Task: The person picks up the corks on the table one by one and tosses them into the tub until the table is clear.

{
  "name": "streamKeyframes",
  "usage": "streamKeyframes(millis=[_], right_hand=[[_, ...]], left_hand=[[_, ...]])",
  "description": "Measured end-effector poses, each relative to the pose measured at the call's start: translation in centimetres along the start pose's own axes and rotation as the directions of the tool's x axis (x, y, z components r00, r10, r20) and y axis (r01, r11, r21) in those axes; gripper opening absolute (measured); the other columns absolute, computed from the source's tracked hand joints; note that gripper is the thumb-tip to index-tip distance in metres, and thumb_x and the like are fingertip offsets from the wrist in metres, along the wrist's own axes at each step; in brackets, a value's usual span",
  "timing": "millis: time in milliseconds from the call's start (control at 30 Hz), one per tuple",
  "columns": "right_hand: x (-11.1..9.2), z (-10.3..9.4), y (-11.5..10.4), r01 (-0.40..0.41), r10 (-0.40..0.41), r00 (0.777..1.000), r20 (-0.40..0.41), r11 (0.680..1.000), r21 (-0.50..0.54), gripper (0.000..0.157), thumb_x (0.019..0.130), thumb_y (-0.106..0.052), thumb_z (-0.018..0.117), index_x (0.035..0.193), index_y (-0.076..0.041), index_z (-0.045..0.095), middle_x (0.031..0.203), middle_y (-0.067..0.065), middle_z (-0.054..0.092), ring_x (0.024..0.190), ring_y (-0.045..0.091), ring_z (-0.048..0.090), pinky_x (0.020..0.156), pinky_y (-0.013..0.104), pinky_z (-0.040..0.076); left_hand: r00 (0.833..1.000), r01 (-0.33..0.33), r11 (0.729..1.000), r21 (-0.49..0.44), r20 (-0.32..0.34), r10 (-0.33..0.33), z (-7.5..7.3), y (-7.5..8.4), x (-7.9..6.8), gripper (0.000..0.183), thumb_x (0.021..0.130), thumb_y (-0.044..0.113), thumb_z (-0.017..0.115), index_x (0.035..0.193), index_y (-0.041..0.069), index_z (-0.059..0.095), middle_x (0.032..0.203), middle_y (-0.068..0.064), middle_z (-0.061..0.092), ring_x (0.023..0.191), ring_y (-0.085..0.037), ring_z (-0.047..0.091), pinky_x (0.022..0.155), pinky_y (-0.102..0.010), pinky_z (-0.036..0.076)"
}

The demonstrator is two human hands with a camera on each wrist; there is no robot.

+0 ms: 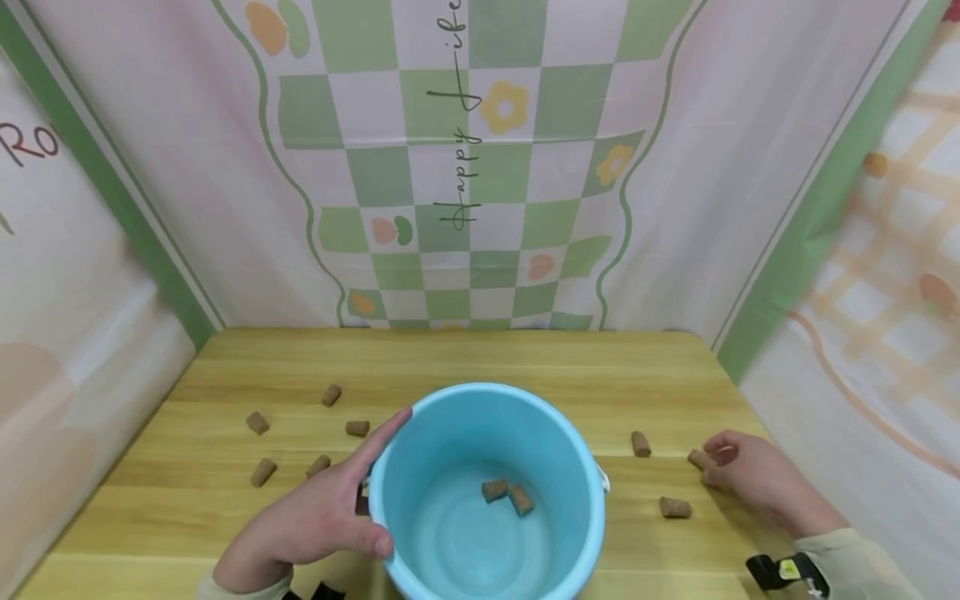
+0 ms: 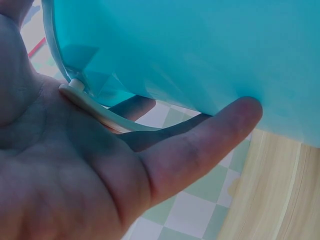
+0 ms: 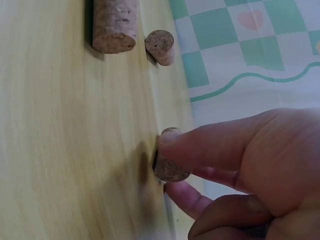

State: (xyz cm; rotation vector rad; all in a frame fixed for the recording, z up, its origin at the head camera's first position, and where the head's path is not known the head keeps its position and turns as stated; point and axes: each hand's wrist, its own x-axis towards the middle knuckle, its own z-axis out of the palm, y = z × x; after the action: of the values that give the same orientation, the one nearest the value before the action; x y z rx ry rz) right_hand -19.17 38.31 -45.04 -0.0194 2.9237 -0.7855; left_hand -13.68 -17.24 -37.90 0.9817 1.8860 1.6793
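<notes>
Blue bucket on the desk, apparently steadied by the left hand spread against its side, while the right hand pinches a cork.

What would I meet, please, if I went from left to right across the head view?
The left hand, blue bucket with two corks inside, farther loose cork, nearer loose cork, third cork, right hand pinching it. The left-side corks are omitted, as their span overlaps the left hand's.
</notes>
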Motion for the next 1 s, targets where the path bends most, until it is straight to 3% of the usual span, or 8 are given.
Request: streamKeyframes(millis=[300,533,700,1000], right_hand=[[0.0,-0.1,0.0,0.044,-0.045,0.999,-0.023,0.996,-0.074,0.029,0.076,-0.015,0.074,0.099,-0.001,0.063,0.088,0.006,0.064,0.082,0.027,0.058,0.071,0.048,0.043],[-0.1,0.0,0.0,0.057,-0.063,0.996,-0.066,0.994,-0.092,0.033,0.077,-0.018,0.073,0.103,0.0,0.063,0.093,0.012,0.065,0.087,0.035,0.059,0.074,0.053,0.041],[-0.1,0.2,0.5,0.053,-0.063,0.993,-0.1,0.994,-0.096,0.027,0.08,-0.02,0.072,0.1,-0.005,0.065,0.093,0.011,0.066,0.087,0.035,0.059,0.073,0.052,0.041],[0.1,0.2,1.3,0.042,-0.053,0.991,-0.119,0.995,-0.095,0.034,0.083,-0.031,0.07,0.105,-0.006,0.065,0.094,0.009,0.066,0.086,0.032,0.059,0.072,0.051,0.041]], left_hand=[[1.0,-0.006,1.0,0.014,0.0,0.006,0.0,0.1,0.0,0.101,0.083,0.021,0.073,0.151,0.028,-0.002,0.15,-0.011,0.016,0.124,-0.042,0.034,0.089,-0.04,0.045],[1.0,-0.016,1.0,0.015,0.006,0.016,-0.1,0.1,0.0,0.101,0.083,0.022,0.073,0.151,0.028,-0.003,0.15,-0.012,0.017,0.124,-0.042,0.034,0.089,-0.041,0.045],[1.0,-0.007,1.0,0.003,0.008,0.007,0.0,0.1,0.0,0.101,0.084,0.022,0.073,0.15,0.028,-0.003,0.15,-0.011,0.017,0.124,-0.042,0.034,0.089,-0.041,0.045],[1.0,-0.004,1.0,-0.01,0.011,0.004,0.0,0.2,0.1,0.1,0.084,0.022,0.072,0.15,0.029,-0.003,0.15,-0.011,0.016,0.125,-0.041,0.034,0.089,-0.041,0.044]])
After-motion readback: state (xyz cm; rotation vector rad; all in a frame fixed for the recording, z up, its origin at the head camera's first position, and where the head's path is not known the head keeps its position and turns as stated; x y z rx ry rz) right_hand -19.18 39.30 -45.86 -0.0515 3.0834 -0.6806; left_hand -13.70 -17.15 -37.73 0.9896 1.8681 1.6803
